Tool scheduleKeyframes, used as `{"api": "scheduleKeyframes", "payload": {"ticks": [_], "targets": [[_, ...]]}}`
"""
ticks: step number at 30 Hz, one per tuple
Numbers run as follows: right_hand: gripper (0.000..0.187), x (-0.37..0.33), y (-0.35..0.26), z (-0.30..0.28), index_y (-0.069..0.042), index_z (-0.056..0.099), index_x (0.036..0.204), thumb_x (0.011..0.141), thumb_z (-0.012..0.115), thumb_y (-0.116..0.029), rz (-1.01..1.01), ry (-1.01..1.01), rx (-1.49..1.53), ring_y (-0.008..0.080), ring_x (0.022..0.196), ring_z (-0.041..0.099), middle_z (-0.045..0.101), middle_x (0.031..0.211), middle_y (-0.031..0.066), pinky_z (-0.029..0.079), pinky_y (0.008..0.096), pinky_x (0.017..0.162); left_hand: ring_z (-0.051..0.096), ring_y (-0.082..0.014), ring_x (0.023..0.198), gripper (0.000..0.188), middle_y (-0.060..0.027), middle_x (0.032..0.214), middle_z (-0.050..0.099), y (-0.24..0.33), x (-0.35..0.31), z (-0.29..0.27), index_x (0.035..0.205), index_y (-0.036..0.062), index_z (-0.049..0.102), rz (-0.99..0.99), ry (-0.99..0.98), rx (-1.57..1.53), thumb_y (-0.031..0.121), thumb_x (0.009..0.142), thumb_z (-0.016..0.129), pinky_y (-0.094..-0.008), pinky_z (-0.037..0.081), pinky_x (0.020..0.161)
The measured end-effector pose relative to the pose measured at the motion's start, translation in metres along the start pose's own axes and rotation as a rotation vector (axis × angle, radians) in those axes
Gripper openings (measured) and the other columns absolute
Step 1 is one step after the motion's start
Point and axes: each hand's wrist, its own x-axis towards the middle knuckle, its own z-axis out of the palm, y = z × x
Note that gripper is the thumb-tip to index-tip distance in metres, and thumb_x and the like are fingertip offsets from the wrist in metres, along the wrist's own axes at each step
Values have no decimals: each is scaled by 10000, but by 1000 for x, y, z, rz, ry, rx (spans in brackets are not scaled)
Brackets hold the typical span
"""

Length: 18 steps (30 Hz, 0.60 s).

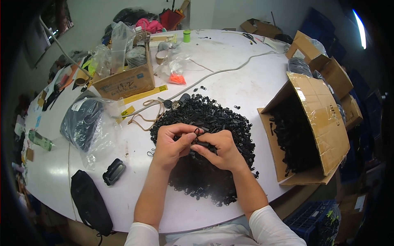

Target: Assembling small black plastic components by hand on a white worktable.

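Both my hands meet over a broad pile of small black plastic parts with ring-shaped ends [230, 119]. My left hand [174, 139] is closed, thumb and forefinger pinching a thin black cord loop [197, 131]. Close against it, my right hand [219, 148] has its fingers curled round a small black piece [205, 144], which looks like the parts in the pile. The fingers partly cover both things, so whether the cord passes through the piece cannot be made out.
At the right a cardboard box [318, 123] lies on its side, more black parts inside. A bagged dark bundle [84, 119], an open black case [114, 172] and a black pouch [91, 203] lie left. A grey cable [230, 67] crosses the white table [230, 45].
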Motion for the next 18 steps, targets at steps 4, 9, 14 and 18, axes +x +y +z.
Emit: {"api": "scheduleKeyframes", "payload": {"ticks": [4,9,14,18], "targets": [[139,-1,-2,-1,-10,625,818,806,708,-121,11,-40,109,223,438,517,548,578,93,383,293,433,371,-14,435,158,27,568,504,-5,0,-8,906,-44,646,-35,-165,-238,100,852,681,-174,244,395],[113,0,-8,3,-22,624,818,814,687,-116,35,72,50,206,441,543,576,591,86,397,285,432,405,-27,442,97,14,565,513,-9,-1,3,878,-27,633,102,25,-85,64,856,662,-188,282,398],[126,0,-13,5,-37,608,843,834,664,-150,66,141,-179,262,478,569,578,592,107,420,342,447,550,-108,474,110,-54,610,602,-3,3,2,900,1,645,680,104,846,-8,794,673,-248,414,438],[113,-2,-14,-2,-21,633,884,825,669,-111,157,19,-262,276,468,535,576,606,122,407,335,468,623,-230,544,211,-98,693,650,6,3,-7,879,27,669,793,-36,1133,-39,683,712,-285,476,485]]}}
